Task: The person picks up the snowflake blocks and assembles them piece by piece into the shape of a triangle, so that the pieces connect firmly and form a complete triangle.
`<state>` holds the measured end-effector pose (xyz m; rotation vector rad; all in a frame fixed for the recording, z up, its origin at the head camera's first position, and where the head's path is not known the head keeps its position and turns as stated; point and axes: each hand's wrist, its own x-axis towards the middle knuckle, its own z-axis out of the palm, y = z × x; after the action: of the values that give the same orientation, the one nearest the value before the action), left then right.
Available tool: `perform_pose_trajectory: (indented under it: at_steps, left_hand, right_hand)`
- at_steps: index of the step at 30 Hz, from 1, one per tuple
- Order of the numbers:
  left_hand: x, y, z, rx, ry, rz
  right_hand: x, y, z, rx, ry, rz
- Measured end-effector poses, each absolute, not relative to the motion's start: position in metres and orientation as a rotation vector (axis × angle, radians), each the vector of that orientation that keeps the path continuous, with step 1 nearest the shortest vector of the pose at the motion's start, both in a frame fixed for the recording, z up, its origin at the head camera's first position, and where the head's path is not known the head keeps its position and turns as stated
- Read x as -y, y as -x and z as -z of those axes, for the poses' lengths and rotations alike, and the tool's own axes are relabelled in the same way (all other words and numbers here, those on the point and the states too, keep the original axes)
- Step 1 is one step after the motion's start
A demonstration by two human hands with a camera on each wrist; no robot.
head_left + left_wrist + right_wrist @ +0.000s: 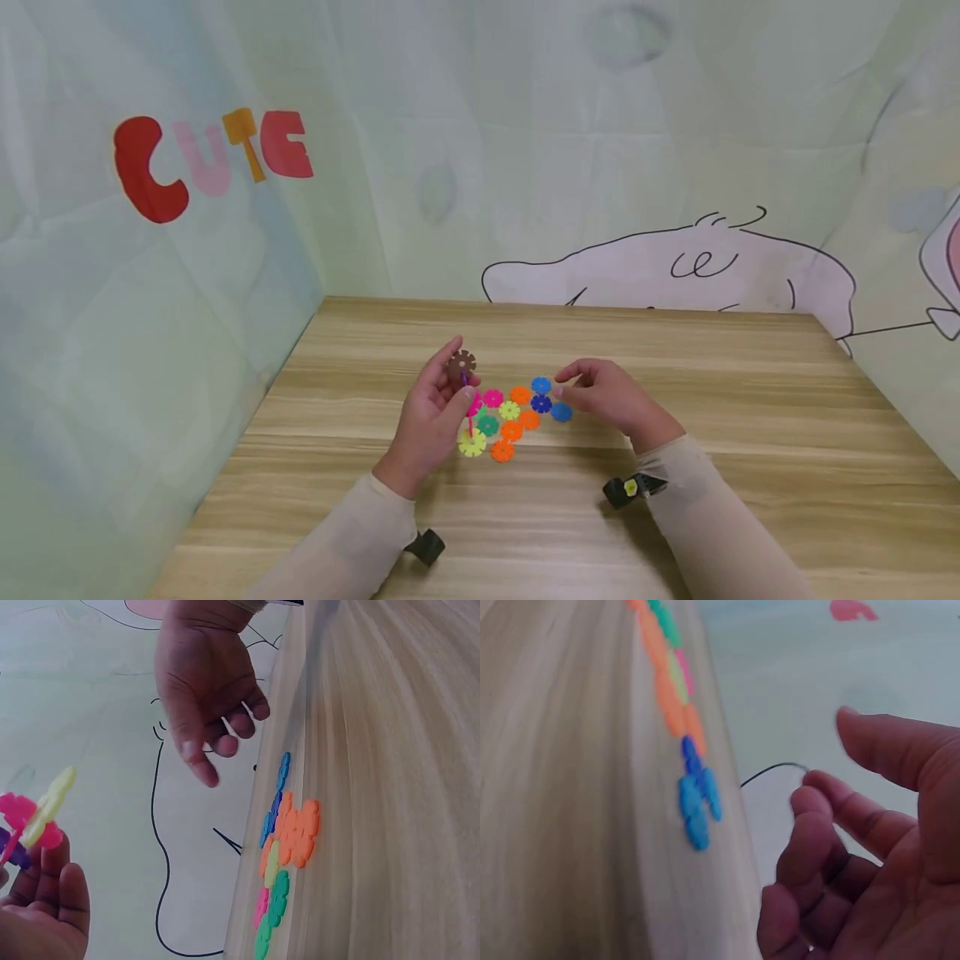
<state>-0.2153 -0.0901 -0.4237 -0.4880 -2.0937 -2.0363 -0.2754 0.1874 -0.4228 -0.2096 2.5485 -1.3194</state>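
Note:
My left hand [426, 423] holds a small joined build of notched plastic snowflake discs between thumb and fingers. In it are a brown disc [462, 363] at the top, a purple one seen edge-on, pink discs, and a yellow disc [472, 442] at the bottom. In the left wrist view the yellow disc [51, 806] stands across a pink one. My right hand [611, 398] hovers over the table beside the blue discs [561, 412], its fingers loosely bent and holding nothing. The right wrist view shows this hand [855, 862] apart from the discs.
On the wooden table [525, 517] lie several loose discs between the hands: orange discs [502, 451], a green disc [488, 425], a pink disc [492, 398] and a dark blue disc [541, 403]. A printed cloth backdrop [525, 167] rises behind the table's far edge.

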Motion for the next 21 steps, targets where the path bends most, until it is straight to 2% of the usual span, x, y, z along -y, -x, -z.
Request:
perform_pose_trajectory:
  at_steps: [7, 21]
  left_hand:
    - [0.090, 0.215, 0.424, 2.054, 0.544, 2.070]
    - [0.088, 0.213, 0.423, 2.068, 0.573, 2.080]
  right_hand:
    - [-0.191, 0.280, 0.435, -2.582, 0.189, 1.117]
    - [-0.190, 0.277, 0.439, -2.563, 0.218, 1.010]
